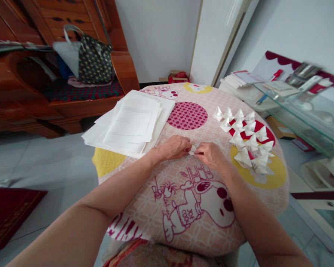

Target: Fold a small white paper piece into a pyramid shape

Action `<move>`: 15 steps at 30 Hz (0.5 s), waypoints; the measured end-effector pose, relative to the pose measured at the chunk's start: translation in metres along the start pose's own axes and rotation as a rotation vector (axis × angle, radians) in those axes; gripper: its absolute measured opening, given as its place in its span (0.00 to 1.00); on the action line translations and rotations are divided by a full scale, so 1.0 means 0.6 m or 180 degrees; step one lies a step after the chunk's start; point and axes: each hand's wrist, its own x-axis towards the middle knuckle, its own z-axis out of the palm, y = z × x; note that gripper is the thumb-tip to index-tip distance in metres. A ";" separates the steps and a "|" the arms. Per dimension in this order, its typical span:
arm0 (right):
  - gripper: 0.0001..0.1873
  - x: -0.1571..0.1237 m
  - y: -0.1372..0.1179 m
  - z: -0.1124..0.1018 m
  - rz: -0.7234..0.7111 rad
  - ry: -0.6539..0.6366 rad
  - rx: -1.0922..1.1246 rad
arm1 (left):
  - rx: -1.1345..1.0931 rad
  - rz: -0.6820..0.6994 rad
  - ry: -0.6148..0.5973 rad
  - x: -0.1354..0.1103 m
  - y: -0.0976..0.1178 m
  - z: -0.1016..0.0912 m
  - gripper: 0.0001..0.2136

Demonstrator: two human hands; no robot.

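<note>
Over the middle of the round table, a small piece of folded white paper (192, 150) is pinched between my two hands. My left hand (176, 147) grips its left side, fingers closed. On its right side my right hand (210, 154) holds it the same way. The fingers cover much of the paper, so its exact shape is hard to make out. To the right stand several folded paper pieces (250, 128) with pointed tips, set out in rows. A stack of white sheets (133, 118), some with printed lines, lies to the left of my hands.
A patterned cloth (144, 193) with cartoon figures covers the table. At the right, a glass shelf (303, 115) carries cups and pens close to the table edge. A wooden bench (86, 105) with a dotted bag (94, 59) stands at the back left.
</note>
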 end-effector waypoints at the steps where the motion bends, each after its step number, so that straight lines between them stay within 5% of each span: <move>1: 0.08 0.000 0.003 0.001 0.0034 0.0013 0.0141 | -0.0047 -0.0022 0.0008 0.001 -0.002 0.001 0.06; 15: 0.09 -0.003 0.006 0.003 0.0388 0.0079 0.0781 | -0.0574 -0.0021 0.0316 0.005 -0.019 0.023 0.08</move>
